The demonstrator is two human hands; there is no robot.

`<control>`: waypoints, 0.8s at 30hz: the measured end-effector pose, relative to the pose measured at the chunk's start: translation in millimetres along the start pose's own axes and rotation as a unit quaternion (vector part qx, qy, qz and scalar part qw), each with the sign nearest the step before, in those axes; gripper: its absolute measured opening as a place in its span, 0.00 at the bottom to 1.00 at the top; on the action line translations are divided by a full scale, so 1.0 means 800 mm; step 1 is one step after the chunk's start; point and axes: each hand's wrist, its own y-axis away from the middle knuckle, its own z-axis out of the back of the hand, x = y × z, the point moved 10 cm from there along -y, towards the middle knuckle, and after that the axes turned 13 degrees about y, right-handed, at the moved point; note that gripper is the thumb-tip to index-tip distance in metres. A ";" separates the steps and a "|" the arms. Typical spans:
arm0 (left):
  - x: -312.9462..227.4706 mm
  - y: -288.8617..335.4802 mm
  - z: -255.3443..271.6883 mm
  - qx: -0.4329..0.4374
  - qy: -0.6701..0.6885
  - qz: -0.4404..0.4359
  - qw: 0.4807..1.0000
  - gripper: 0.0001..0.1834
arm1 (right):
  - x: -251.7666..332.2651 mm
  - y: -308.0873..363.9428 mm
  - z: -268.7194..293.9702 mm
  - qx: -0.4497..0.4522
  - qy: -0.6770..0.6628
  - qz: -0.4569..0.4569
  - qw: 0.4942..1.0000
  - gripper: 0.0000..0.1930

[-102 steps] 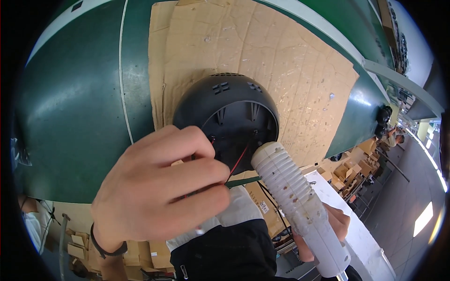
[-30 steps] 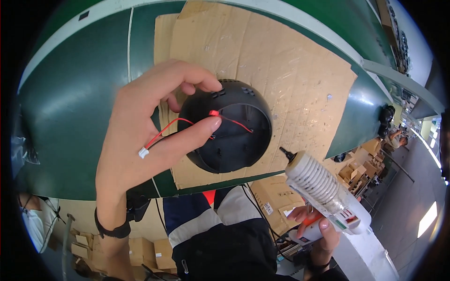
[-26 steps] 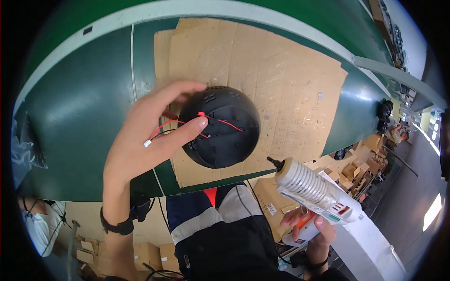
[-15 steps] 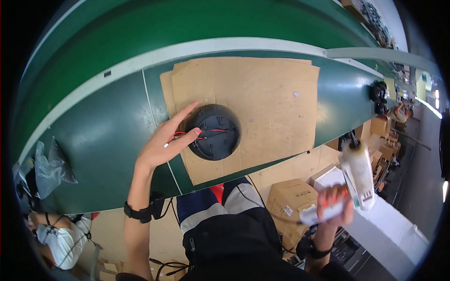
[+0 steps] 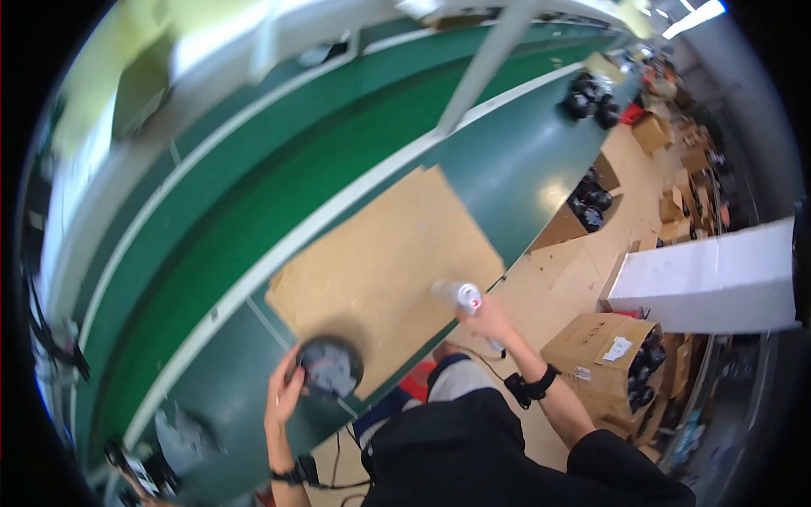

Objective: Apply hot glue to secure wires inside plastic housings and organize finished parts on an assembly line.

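A black round housing (image 5: 353,372), open side up, sits over the near left edge of the cardboard sheet (image 5: 384,253). My left hand (image 5: 285,390) is closed on the housing's left rim, thumb over the edge; the parts inside are blurred. In my right hand (image 5: 490,321) is a white pistol-grip power tool (image 5: 460,294), held by its handle above the right part of the cardboard. The tool is apart from the housing, and motion smears its front end.
The cardboard lies on a long green bench (image 5: 524,186). A clear plastic bag (image 5: 187,435) rests at the near left. Several black round parts (image 5: 583,97) stand at the bench's far end. To my right are an open carton (image 5: 591,363) and a white ledge (image 5: 710,275).
My view has turned to the right. The power tool has come from beside the bench to over the cardboard. My left hand has shifted from the housing's red wires to its rim.
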 end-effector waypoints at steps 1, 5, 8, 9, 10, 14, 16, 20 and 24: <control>0.000 0.005 -0.002 -0.004 -0.004 0.001 1.000 0.26 | 0.005 0.000 0.003 0.018 -0.024 0.012 0.999 0.14; -0.013 -0.007 -0.044 -0.035 -0.025 -0.001 0.999 0.28 | -0.059 0.009 0.041 -0.112 -0.093 -0.006 0.989 0.14; -0.042 -0.046 -0.120 -0.049 -0.062 0.006 0.997 0.28 | -0.105 0.017 0.091 -0.131 -0.250 -0.036 0.959 0.17; -0.031 -0.067 -0.142 -0.036 -0.046 0.019 0.998 0.30 | -0.126 0.018 0.107 -0.112 -0.296 -0.046 0.947 0.17; -0.027 -0.099 -0.165 -0.028 -0.059 0.009 0.998 0.30 | -0.148 0.014 0.120 -0.125 -0.308 -0.044 0.942 0.17; -0.019 -0.225 -0.339 0.021 -0.001 0.045 0.999 0.33 | -0.276 0.019 0.168 -0.203 -0.372 -0.054 0.904 0.16; -0.013 -0.294 -0.400 0.024 -0.001 0.005 1.000 0.31 | -0.307 0.033 0.199 -0.236 -0.336 -0.032 0.911 0.16; -0.021 -0.435 -0.542 0.024 0.058 -0.025 0.998 0.35 | -0.380 0.085 0.260 -0.255 -0.337 -0.067 0.904 0.15; -0.087 -0.588 -0.710 0.078 0.173 -0.041 0.981 0.45 | -0.432 0.110 0.251 -0.176 -0.335 -0.130 0.916 0.19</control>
